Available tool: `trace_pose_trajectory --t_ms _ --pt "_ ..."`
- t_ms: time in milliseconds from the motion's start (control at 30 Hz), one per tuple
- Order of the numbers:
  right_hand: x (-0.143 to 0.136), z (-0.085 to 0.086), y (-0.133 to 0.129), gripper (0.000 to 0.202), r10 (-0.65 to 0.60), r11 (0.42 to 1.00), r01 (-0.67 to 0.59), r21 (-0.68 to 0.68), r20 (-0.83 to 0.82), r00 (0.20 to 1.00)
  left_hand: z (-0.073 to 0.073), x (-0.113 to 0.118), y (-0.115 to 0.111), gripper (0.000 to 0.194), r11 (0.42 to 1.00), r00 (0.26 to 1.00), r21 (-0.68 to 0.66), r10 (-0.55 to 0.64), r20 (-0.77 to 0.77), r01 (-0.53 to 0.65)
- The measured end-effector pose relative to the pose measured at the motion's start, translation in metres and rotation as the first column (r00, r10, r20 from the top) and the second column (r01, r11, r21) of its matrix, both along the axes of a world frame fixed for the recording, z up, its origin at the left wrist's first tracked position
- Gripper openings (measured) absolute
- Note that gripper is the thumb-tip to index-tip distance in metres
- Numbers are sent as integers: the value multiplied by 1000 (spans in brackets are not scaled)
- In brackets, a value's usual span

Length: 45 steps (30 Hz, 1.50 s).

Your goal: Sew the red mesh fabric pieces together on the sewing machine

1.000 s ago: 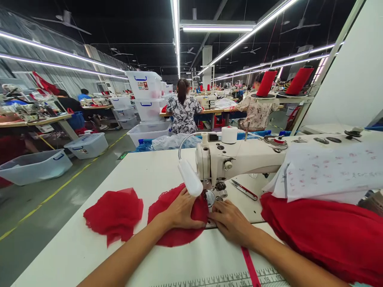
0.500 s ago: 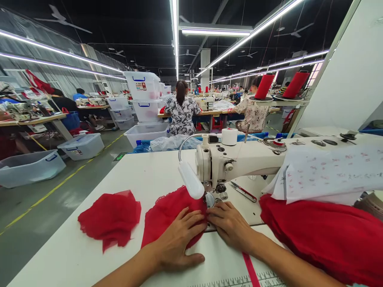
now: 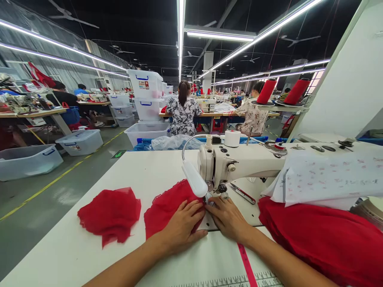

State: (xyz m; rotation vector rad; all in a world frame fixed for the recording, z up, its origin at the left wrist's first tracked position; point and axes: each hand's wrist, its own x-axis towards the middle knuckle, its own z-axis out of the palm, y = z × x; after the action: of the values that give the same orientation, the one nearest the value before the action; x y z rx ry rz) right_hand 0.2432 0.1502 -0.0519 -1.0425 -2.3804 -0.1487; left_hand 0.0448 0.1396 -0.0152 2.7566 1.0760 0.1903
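Note:
A piece of red fabric (image 3: 167,203) with a scalloped lace edge lies under the needle end of a white sewing machine (image 3: 245,159). My left hand (image 3: 184,225) rests flat on this fabric, fingers spread and thumb out to the side. Close by the presser foot, my right hand (image 3: 226,213) has its fingers bent together at the fabric's right edge, pinching it; the fingertips are partly hidden. A white lamp (image 3: 194,179) on a bent metal neck hangs over the needle area and covers part of it. Thread snips (image 3: 242,193) lie on the machine bed behind my right hand.
Another red fabric piece (image 3: 109,215) lies on the white table (image 3: 74,259) at left. A red fabric pile (image 3: 323,235) sits at right below printed paper sheets (image 3: 329,175). Red thread cones (image 3: 266,92) stand behind the machine. Co-workers sit ahead; plastic bins (image 3: 146,129) stand on the floor.
The red fabric under the needle and both hands sit slightly farther back, toward the machine. My left thumb is nearer the machine bed. The whole view has shifted a little.

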Motion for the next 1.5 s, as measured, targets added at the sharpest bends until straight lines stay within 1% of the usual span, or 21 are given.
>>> trace_pose_trajectory --t_ms 100,200,300,400,500,600,700,767,800,867,933,1033,1133,1233,1333,1400,1500 --pt "0 0 -1 29 -26 1000 27 13 -20 999 -3 9 1 49 997 998 23 69 0 -69" --pt "2 1 -2 28 -39 999 40 11 -44 998 -8 19 1 56 990 990 29 140 10 -140" --pt "4 0 -2 29 -43 999 43 2 -73 996 -13 25 0 61 985 983 29 169 65 -172" --pt "5 -2 -2 29 -30 1000 30 6 -107 994 -10 22 -2 58 984 975 26 174 135 -179" --pt "7 -2 -2 28 -14 1000 13 -6 -132 991 2 4 -6 44 988 969 51 135 207 -149" --pt "7 -2 -3 26 -4 1000 3 -10 -169 986 11 -28 -6 35 980 966 154 90 241 -130" --pt "5 -2 -4 26 -4 1000 1 -17 -197 980 9 -60 -4 34 953 970 267 84 226 -145" --pt "4 -2 -4 26 -6 1000 2 -22 -189 982 4 -73 -4 33 948 978 294 65 196 -122" --pt "4 -2 -5 27 -4 1000 0 -22 -182 983 3 -76 -6 34 951 984 295 44 174 -95" --pt "3 -3 -5 26 13 1000 -17 -23 -169 986 3 -74 -10 36 959 992 284 -14 127 -23" --pt "2 -3 -6 26 31 999 -36 -24 -160 987 7 -65 -15 38 967 994 251 -65 93 40" --pt "-1 -3 -7 28 57 998 -60 -24 -121 991 15 -51 -18 39 978 989 165 -137 59 125" --pt "-3 -2 -10 30 88 996 -89 -6 -62 994 18 -43 -17 47 980 981 61 -193 24 192" --pt "-5 -1 -11 30 93 996 -92 21 -21 995 14 -38 -16 51 985 985 -19 -174 8 174" --pt "-5 -1 -11 29 87 996 -86 35 -15 996 7 -35 -16 48 990 993 -69 -121 -10 120" --pt "-5 -2 -9 29 86 995 -86 46 -16 996 3 -32 -16 47 992 995 -79 -96 -12 94" --pt "-4 -3 -6 28 72 995 -70 64 -25 997 -4 -24 -19 43 998 999 -56 -35 13 36"
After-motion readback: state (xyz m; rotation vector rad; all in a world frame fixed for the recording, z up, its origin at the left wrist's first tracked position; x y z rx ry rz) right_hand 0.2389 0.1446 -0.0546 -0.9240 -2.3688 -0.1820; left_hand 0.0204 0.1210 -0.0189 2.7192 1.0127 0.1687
